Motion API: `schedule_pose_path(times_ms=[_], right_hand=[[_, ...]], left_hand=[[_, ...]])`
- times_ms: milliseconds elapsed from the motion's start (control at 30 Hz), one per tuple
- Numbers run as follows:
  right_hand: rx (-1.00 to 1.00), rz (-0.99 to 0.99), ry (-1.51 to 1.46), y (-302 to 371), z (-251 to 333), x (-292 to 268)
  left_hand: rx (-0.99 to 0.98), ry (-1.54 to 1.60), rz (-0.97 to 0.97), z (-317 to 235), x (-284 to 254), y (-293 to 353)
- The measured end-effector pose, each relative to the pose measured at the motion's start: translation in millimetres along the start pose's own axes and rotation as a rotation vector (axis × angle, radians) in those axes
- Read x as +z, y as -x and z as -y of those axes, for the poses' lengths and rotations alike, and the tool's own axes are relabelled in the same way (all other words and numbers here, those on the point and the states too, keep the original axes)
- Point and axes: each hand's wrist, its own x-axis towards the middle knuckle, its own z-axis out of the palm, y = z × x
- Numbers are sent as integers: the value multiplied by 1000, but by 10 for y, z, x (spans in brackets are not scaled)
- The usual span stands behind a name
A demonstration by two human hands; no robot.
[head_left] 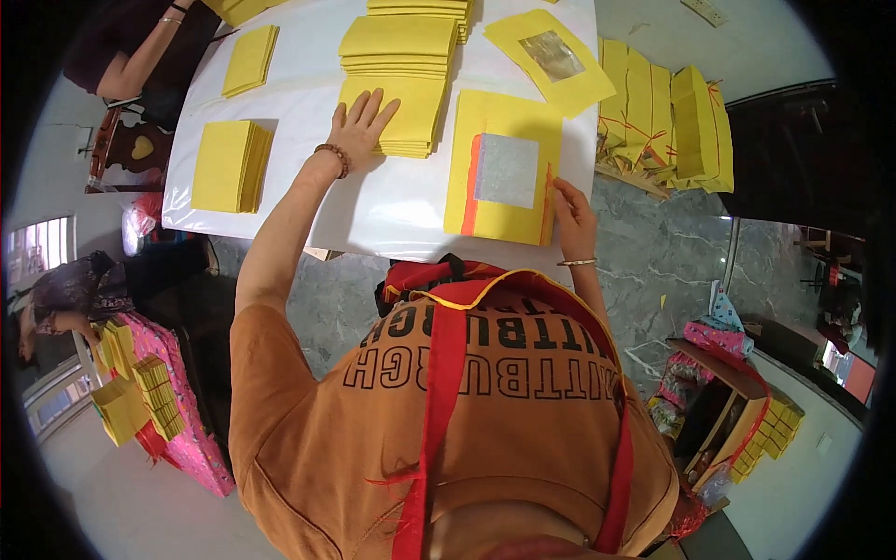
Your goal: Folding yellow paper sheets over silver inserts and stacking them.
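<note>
Resting the left hand (354, 138) open, fingers spread, gripping nothing, on the yellow stack (416, 107); touching with the half-curled right hand (576, 215) the right edge of the grey-windowed yellow sheet (507, 175), grip unclear; near the front edge of the white table (297, 140); open room left of the stack
</note>
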Motion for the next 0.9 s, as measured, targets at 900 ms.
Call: schedule_pose_path(times_ms=[900], right_hand=[[-417, 128, 490, -77, -15, 83]], left_hand=[[501, 535, -428, -1345, -236, 639]])
